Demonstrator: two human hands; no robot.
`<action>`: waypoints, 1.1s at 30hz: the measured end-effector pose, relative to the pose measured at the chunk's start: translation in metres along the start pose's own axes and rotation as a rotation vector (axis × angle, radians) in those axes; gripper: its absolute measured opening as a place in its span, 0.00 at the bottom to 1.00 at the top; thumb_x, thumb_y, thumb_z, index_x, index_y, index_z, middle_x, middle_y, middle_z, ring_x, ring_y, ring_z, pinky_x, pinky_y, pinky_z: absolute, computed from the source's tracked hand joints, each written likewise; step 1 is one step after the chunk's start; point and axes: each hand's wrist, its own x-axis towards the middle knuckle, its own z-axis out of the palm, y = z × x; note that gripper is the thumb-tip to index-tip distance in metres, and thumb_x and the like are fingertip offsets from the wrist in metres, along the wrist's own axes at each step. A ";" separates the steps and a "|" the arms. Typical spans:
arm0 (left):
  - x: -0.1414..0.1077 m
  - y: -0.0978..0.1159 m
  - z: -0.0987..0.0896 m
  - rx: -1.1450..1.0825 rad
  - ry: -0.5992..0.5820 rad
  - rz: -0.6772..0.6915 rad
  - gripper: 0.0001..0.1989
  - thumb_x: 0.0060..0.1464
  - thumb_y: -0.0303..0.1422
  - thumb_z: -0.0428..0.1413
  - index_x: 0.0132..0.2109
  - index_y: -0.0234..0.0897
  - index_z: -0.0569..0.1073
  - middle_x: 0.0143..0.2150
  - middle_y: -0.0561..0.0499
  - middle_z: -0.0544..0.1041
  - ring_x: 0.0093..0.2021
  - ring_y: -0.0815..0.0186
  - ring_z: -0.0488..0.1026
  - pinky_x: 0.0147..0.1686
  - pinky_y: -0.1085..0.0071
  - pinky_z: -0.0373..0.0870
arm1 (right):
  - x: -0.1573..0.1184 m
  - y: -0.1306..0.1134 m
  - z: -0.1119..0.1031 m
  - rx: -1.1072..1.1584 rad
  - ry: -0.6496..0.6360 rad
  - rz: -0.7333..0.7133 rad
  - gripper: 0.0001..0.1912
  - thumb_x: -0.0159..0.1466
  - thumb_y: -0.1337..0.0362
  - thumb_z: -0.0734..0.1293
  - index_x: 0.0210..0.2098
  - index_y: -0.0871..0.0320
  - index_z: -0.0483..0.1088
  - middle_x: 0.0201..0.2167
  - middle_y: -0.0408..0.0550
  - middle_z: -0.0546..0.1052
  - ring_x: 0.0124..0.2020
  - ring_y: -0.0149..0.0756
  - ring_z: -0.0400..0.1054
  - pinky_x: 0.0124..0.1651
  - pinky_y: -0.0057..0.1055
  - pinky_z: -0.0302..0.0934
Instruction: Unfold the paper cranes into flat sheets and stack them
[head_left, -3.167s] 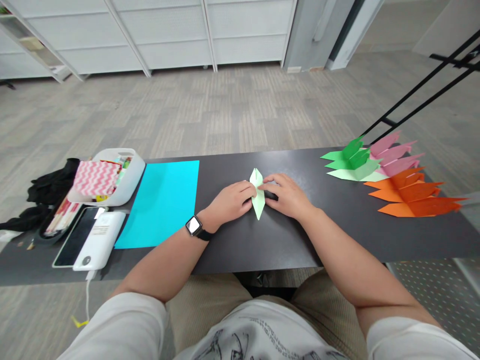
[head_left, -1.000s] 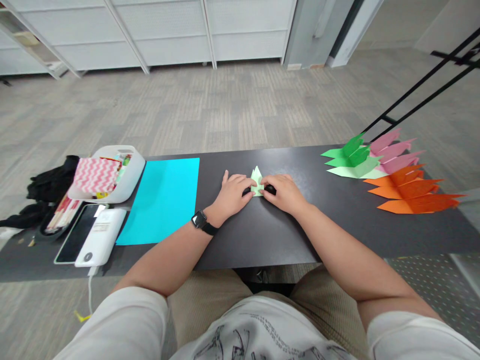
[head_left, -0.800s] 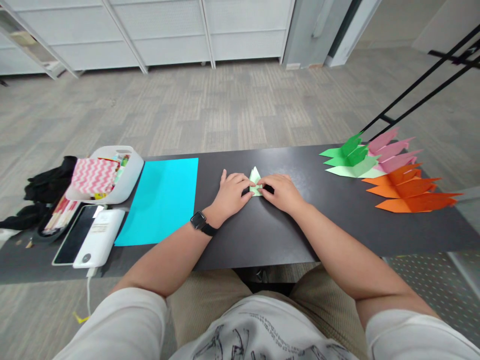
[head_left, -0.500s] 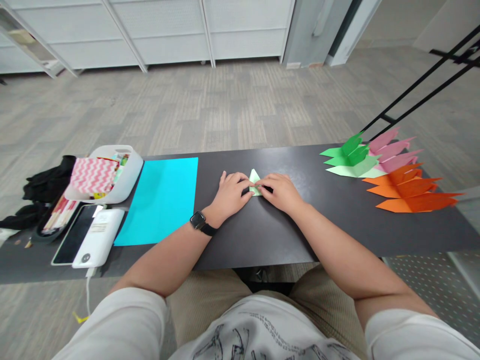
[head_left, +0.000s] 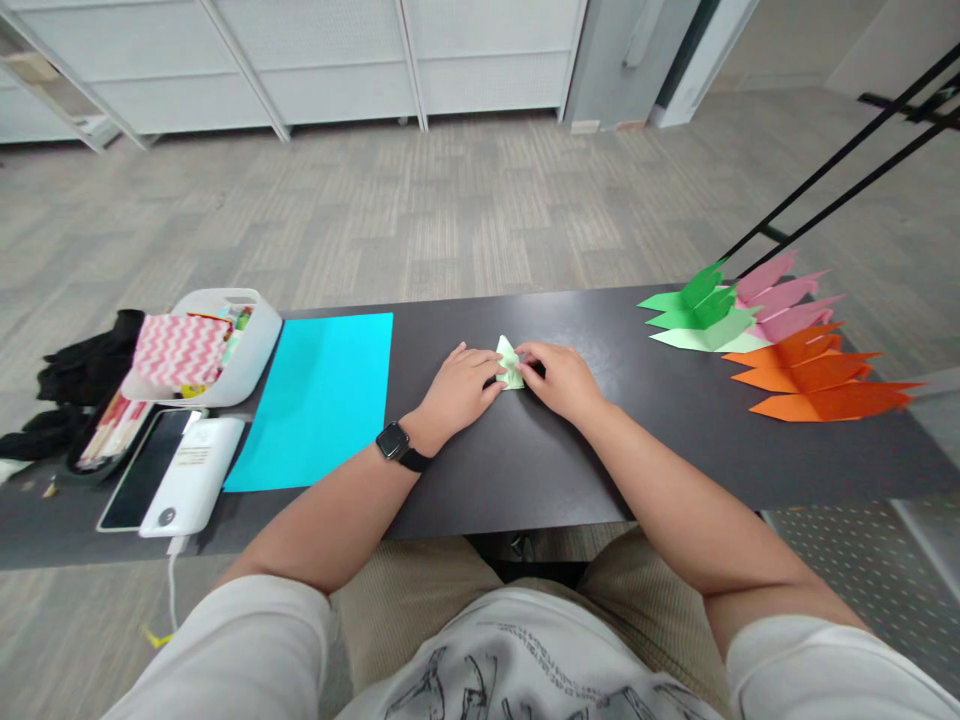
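Grey carpet [head_left: 450, 220] and white cabinets [head_left: 337, 60] ahead, and here in front of me runs the long dark table [head_left: 465, 490]. Right at the middle, nearer the far edge, sits the small pale green folded paper [head_left: 510, 365]. My left hand [head_left: 459, 388] has it by its left side, thumb and finger grasping the edge! My right hand [head_left: 562, 378] is curled with fingertips at its right side; whether they pinch it, I cannot tell.

Over to the left end, and the white bin [head_left: 259, 350] is up at the far edge: pink-and-white zigzag cloth [head_left: 180, 350] on top, small colourful packets [head_left: 238, 335] tucked beside it, the rest hidden. Just beside it, a dark tray [head_left: 84, 472] carries red-and-white sticks [head_left: 116, 430], with black cloth [head_left: 86, 360] bunched at its far side. Toward the near edge, the white power bank [head_left: 191, 480] overlaps the phone [head_left: 146, 475], a cable [head_left: 172, 590] dropping off the table. Next, the bright blue sheet [head_left: 315, 400] lies flat between bin and hands. And at the far right corner: green shapes [head_left: 701, 310], pink shapes [head_left: 784, 295] and orange shapes [head_left: 832, 385], all folded paper, packed close together!
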 end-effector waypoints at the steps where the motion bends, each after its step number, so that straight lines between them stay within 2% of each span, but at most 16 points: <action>1: 0.000 0.000 0.000 0.002 -0.002 0.000 0.12 0.70 0.36 0.56 0.55 0.44 0.81 0.64 0.46 0.79 0.64 0.54 0.74 0.76 0.41 0.55 | 0.000 0.001 -0.003 0.015 0.005 0.012 0.09 0.72 0.64 0.67 0.49 0.50 0.77 0.41 0.46 0.86 0.43 0.45 0.79 0.51 0.42 0.66; 5: -0.001 0.002 -0.003 0.002 0.007 -0.009 0.13 0.70 0.36 0.56 0.58 0.45 0.80 0.65 0.47 0.79 0.65 0.53 0.73 0.76 0.40 0.54 | -0.003 0.005 -0.015 0.055 -0.017 0.037 0.04 0.70 0.63 0.69 0.39 0.51 0.77 0.37 0.45 0.83 0.40 0.42 0.77 0.47 0.39 0.67; 7: -0.001 0.004 -0.004 0.000 0.007 -0.012 0.15 0.71 0.36 0.56 0.60 0.47 0.79 0.64 0.48 0.79 0.65 0.53 0.73 0.76 0.39 0.53 | -0.004 0.008 -0.019 0.063 -0.066 0.010 0.04 0.68 0.62 0.71 0.36 0.51 0.78 0.37 0.46 0.82 0.41 0.42 0.76 0.49 0.40 0.68; 9: -0.002 0.005 -0.004 0.005 0.001 -0.015 0.16 0.71 0.35 0.56 0.61 0.50 0.79 0.64 0.48 0.79 0.64 0.53 0.73 0.76 0.39 0.52 | -0.005 0.011 -0.019 0.058 -0.105 -0.022 0.01 0.66 0.62 0.74 0.37 0.50 0.79 0.40 0.46 0.82 0.44 0.43 0.76 0.53 0.42 0.68; 12: -0.002 0.005 -0.003 0.014 -0.004 -0.019 0.16 0.71 0.35 0.56 0.61 0.51 0.79 0.64 0.48 0.79 0.65 0.53 0.72 0.77 0.38 0.50 | -0.005 0.015 -0.014 0.042 -0.116 -0.027 0.06 0.63 0.62 0.77 0.40 0.49 0.81 0.44 0.48 0.81 0.49 0.45 0.76 0.58 0.45 0.67; 20: -0.001 0.005 -0.003 0.009 -0.004 -0.038 0.15 0.70 0.34 0.56 0.59 0.51 0.81 0.65 0.48 0.78 0.65 0.53 0.72 0.77 0.36 0.49 | -0.004 0.020 -0.007 0.032 -0.127 0.002 0.03 0.64 0.62 0.77 0.38 0.49 0.81 0.44 0.48 0.81 0.50 0.45 0.76 0.60 0.47 0.67; 29: -0.002 0.005 -0.002 0.041 -0.005 -0.046 0.15 0.71 0.36 0.56 0.60 0.50 0.81 0.65 0.49 0.78 0.65 0.52 0.72 0.76 0.35 0.49 | -0.003 0.015 -0.010 -0.017 -0.148 -0.002 0.02 0.63 0.62 0.77 0.36 0.49 0.81 0.44 0.48 0.80 0.49 0.45 0.76 0.60 0.47 0.67; 33: -0.002 0.006 -0.002 0.041 -0.007 -0.045 0.15 0.71 0.36 0.56 0.60 0.50 0.81 0.65 0.48 0.78 0.65 0.52 0.72 0.77 0.35 0.49 | -0.002 0.013 -0.009 -0.007 -0.129 0.017 0.04 0.67 0.59 0.75 0.35 0.50 0.80 0.40 0.48 0.80 0.46 0.44 0.76 0.56 0.45 0.67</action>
